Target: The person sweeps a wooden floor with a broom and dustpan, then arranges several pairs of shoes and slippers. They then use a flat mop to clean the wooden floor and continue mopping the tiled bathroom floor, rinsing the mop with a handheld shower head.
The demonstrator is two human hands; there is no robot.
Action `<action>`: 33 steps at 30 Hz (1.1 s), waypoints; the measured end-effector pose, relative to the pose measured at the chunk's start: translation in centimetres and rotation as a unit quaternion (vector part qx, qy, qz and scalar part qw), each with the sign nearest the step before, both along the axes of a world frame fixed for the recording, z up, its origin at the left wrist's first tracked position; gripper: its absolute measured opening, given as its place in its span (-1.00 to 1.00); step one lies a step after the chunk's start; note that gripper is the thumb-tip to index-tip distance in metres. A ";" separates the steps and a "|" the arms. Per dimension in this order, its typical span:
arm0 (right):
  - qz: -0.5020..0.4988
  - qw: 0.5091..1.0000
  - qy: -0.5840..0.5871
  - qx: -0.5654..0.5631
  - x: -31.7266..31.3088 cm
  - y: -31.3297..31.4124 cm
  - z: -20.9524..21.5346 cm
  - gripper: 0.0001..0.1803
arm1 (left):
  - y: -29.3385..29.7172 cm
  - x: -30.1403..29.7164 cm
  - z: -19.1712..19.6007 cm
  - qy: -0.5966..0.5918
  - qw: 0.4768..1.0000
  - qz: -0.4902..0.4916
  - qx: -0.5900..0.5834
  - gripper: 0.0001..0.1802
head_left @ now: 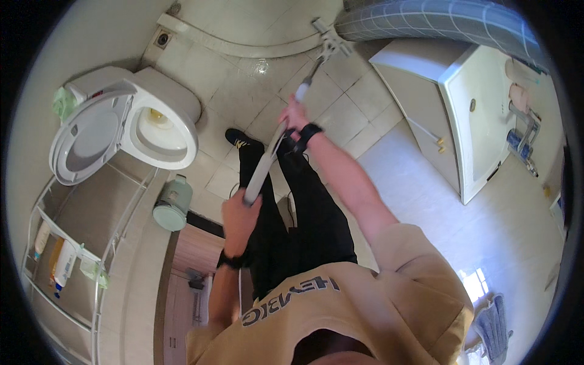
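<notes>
A long-handled mop [263, 170] slants from my waist toward the far floor. My left hand [241, 216] is wrapped round the upper end of its pale handle, in front of my legs. Farther down the pole, my right hand [293, 118] is closed round the handle, arm stretched out. The mop's grey-and-white head [331, 44] is at the floor near the curved white sill [243, 47] and the blue checked curtain [438, 21]; whether it touches the sill is unclear. Both wrists wear black bands.
On the left stands a white toilet [161, 137] with its lid raised. Below it are a metal rack [97, 252] with bottles and tubes and a green bin [174, 201]. A white washbasin [480, 115] on a cabinet is at right. A grey towel [493, 328] hangs lower right.
</notes>
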State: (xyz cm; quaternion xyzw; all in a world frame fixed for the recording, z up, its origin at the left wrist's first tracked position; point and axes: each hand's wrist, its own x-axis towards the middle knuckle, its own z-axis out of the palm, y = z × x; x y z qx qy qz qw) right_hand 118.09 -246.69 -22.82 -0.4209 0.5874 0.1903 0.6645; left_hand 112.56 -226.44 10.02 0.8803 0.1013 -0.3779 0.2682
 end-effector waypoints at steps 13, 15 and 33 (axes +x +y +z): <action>0.252 0.966 -0.026 -0.054 -2.9 18.3 1.5 -0.44 | 16.8 -3.4 3.2 0.107 0.992 0.050 0.044 -0.59; 0.143 0.986 0.077 0.037 -3.2 27.6 4.4 -0.44 | 21.6 -4.6 7.3 0.145 0.974 0.170 0.030 -0.60; 0.216 0.946 -0.027 0.242 -3.3 13.8 16.5 -0.72 | 7.1 -7.1 11.5 0.467 0.713 0.355 -0.383 -0.62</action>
